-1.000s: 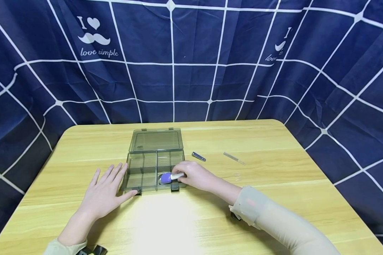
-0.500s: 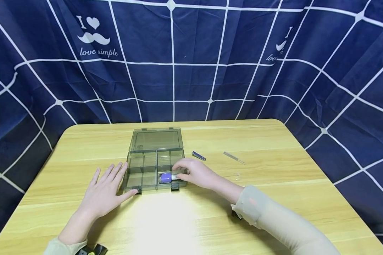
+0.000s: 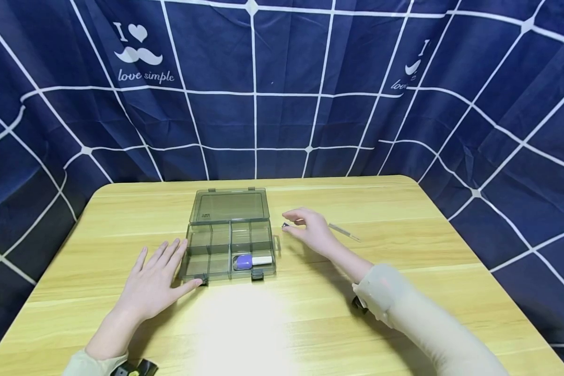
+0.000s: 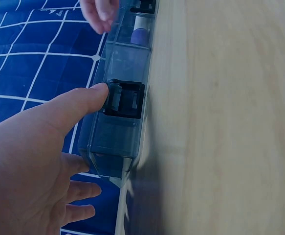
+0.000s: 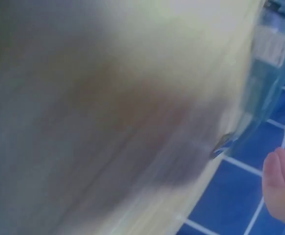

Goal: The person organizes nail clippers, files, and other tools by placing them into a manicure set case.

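My left hand (image 3: 151, 288) lies beside the smoky see-through divided box (image 3: 218, 269), fingers straight along its left side. Its thumb touches the black latch (image 4: 124, 99) at the front. A purple nail polish bottle (image 3: 243, 262) with a white cap lies on its side in the front right compartment. My right hand (image 3: 312, 231) hovers over a small dark blue nail clipper (image 3: 285, 225), mostly hidden by the hand in the head view. In the right wrist view the clipper (image 5: 223, 146) lies on the table, apart from the loosely bent fingers.
The box lid (image 3: 230, 205) is folded back flat behind it. A thin translucent stick (image 3: 344, 232) lies to the right of my right hand on the wooden table (image 3: 404, 209). A blue checked curtain (image 3: 282, 120) surrounds the table's back and sides.
My right hand has let go of the nail polish in the compartment and moved up and right to the nail clipper. The left hand stays in place.
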A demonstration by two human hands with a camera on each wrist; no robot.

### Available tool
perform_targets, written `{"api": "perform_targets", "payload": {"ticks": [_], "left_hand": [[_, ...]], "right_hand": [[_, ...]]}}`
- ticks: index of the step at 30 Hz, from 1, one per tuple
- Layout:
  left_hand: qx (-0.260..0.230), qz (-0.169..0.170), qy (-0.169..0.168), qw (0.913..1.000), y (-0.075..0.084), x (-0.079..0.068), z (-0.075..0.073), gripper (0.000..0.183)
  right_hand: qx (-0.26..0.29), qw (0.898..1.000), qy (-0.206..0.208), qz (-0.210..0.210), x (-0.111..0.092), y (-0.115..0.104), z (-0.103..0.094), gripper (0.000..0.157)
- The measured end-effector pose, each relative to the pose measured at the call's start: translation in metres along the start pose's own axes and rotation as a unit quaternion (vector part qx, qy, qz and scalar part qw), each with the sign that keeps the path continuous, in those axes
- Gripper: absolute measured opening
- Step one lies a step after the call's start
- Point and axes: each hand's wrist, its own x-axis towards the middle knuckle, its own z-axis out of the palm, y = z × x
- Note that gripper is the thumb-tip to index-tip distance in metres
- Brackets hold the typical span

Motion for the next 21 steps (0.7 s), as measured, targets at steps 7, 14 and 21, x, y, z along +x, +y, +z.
{"api": "perform_targets", "payload": {"ticks": [7,14,21], "left_hand": [[0.0,0.0,0.0,1.0,0.0,0.0,0.001,0.095],[0.001,0.001,0.002,1.0,-0.001,-0.001,0.003,0.095],[-0.002,0.0,0.001,1.0,-0.001,-0.001,0.003,0.095]], "right_hand": [[0.026,0.995,-0.014,0.099,0.008,0.029,-0.001,0.035],[0.095,0.981,-0.013,0.166,0.013,0.041,0.001,0.038],[0.128,0.972,-0.024,0.195,0.015,0.049,0.007,0.041]]}}
